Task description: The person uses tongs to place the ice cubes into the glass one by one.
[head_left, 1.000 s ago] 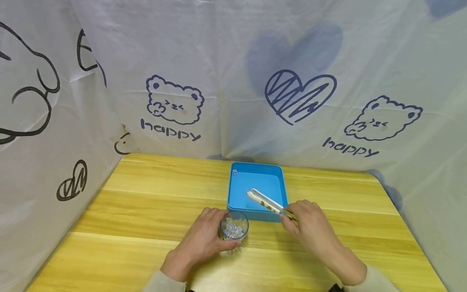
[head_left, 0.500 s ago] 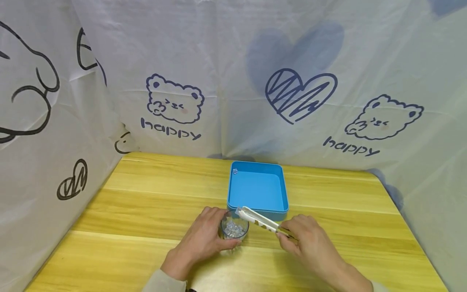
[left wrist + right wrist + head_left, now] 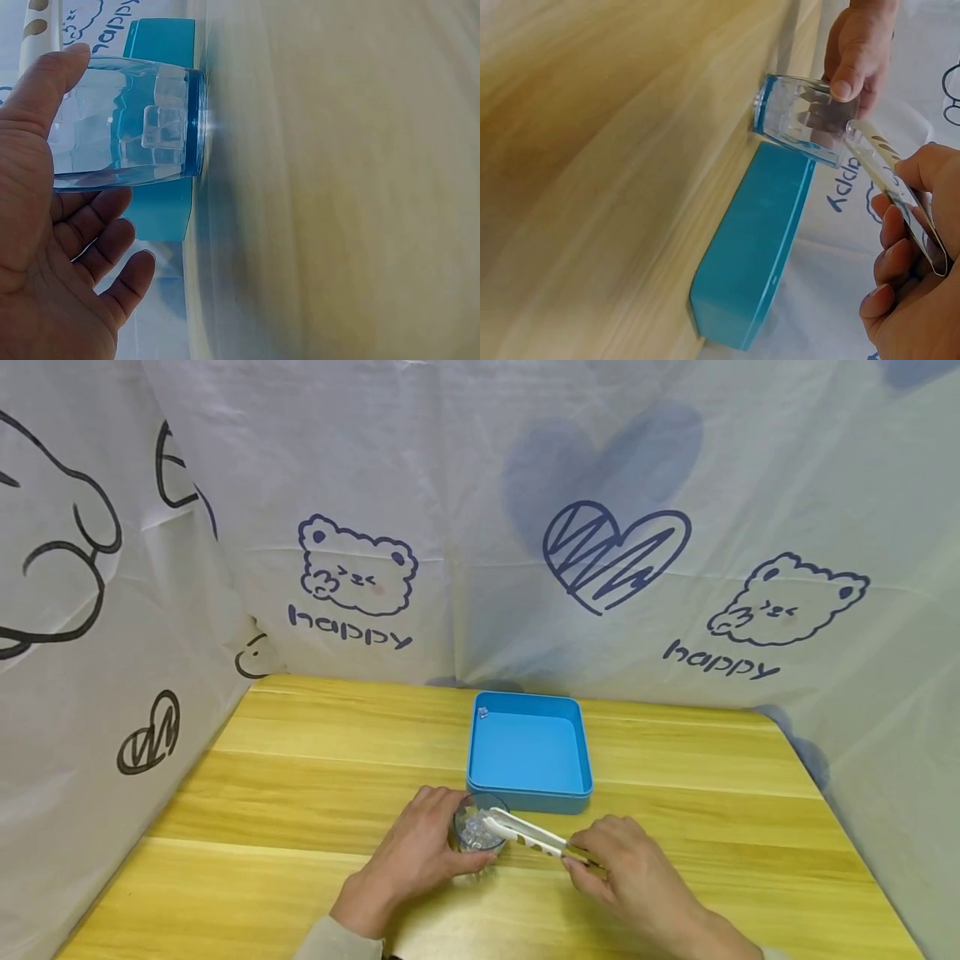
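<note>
A clear glass (image 3: 112, 135) with a bluish base stands upright on the table, with several transparent cubes (image 3: 477, 833) inside. My left hand (image 3: 416, 843) holds it from the left, thumb on the near side and fingers around the far side. In my right hand (image 3: 630, 868) is a pair of white-tipped metal tongs (image 3: 531, 835), pinched between thumb and fingers. The tong tips reach into the mouth of the glass; whether a cube is between them cannot be made out. In the right wrist view the tongs (image 3: 889, 176) slant toward the glass rim.
Just behind the glass is a square blue box (image 3: 529, 800), open at the top. One small clear cube (image 3: 483, 713) lies in its far left corner. The wooden table (image 3: 300, 802) ends at a printed white cloth (image 3: 465, 527) behind and at the sides.
My right hand has brought the tongs from over the blue box toward me and left, down into the glass mouth. A cube showed at their tips half a second ago. The left hand stays put.
</note>
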The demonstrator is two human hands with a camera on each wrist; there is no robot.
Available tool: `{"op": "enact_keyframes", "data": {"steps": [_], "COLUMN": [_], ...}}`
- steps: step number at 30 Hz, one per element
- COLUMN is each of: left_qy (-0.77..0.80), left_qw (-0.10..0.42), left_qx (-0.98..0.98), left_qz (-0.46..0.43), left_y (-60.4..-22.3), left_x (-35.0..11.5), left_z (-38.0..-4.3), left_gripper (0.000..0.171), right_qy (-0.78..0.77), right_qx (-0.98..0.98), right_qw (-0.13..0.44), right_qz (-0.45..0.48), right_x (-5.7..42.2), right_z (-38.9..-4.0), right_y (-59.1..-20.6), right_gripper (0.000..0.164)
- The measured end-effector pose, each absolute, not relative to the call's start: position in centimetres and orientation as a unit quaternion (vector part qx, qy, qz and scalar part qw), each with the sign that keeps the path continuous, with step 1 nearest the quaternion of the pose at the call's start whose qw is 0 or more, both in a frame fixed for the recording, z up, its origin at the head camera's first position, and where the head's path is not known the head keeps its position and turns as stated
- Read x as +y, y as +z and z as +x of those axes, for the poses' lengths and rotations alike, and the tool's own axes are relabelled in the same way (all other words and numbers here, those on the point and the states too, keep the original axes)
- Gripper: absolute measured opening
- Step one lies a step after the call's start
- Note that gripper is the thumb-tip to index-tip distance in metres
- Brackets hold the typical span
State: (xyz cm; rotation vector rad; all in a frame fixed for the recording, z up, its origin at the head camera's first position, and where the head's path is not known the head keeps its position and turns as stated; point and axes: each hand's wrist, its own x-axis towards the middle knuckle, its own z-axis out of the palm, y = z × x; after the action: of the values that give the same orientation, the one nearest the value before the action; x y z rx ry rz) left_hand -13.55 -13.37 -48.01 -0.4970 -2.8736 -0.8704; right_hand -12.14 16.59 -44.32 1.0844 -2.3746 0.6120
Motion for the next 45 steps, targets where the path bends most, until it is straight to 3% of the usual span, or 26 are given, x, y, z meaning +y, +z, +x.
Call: {"op": "enact_keyframes", "data": {"steps": [5, 22, 45], "left_qy": [-0.284, -0.285, -0.284], "left_qw": [0.053, 0.051, 0.051], "left_qx": [-0.943, -0.943, -0.944], "left_qz": [-0.165, -0.164, -0.161], "left_y": [-48.02, -48.09, -48.13], "left_x": [-13.38, -13.4, -13.37], "left_z": [-13.51, -13.53, -13.57], "left_gripper": [0.074, 0.075, 0.078], "right_qy": [0.227, 0.229, 0.235], "right_qx": [-0.856, -0.859, -0.854], "right_qw": [0.234, 0.232, 0.241], "right_qz": [0.401, 0.395, 0.396], "right_x": [16.55, 16.6, 16.67], "right_z": [-12.1, -12.05, -12.05], "right_y": [-44.62, -44.87, -45.0], "right_gripper": [0.019, 0.009, 0.018]}}
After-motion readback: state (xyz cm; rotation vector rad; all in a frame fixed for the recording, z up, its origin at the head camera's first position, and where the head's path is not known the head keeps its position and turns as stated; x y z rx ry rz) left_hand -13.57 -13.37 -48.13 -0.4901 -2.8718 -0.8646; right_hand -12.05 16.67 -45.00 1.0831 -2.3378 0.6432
